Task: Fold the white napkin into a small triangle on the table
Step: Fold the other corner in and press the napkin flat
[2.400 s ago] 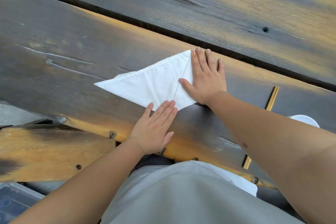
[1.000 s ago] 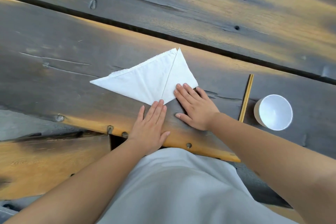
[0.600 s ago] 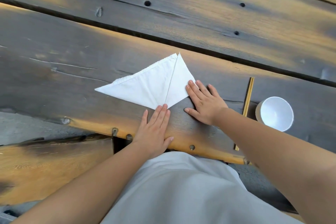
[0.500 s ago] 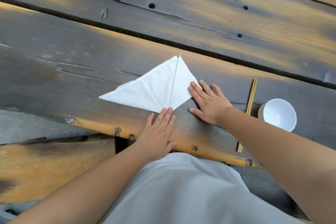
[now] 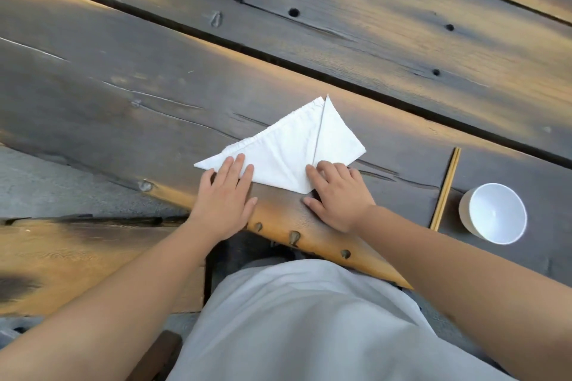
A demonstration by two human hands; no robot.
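Observation:
The white napkin [image 5: 288,151] lies flat on the dark wooden table [image 5: 123,96], folded into a wide triangle with its right flap turned over along a straight crease. My left hand [image 5: 226,195] lies flat, fingers apart, with the fingertips on the napkin's left corner. My right hand [image 5: 335,192] lies flat by the near point, fingertips pressing the lower edge beside the crease. Neither hand grips the cloth.
A pair of wooden chopsticks [image 5: 445,189] lies to the right of the napkin, and a white bowl [image 5: 493,213] stands beyond them. The table's near edge [image 5: 309,238] runs just below my hands. A wide gap [image 5: 340,80] separates the planks behind the napkin.
My left hand slid left from the near point to the napkin's left corner. My right hand moved left and down to the near point by the crease. The napkin's shape is unchanged.

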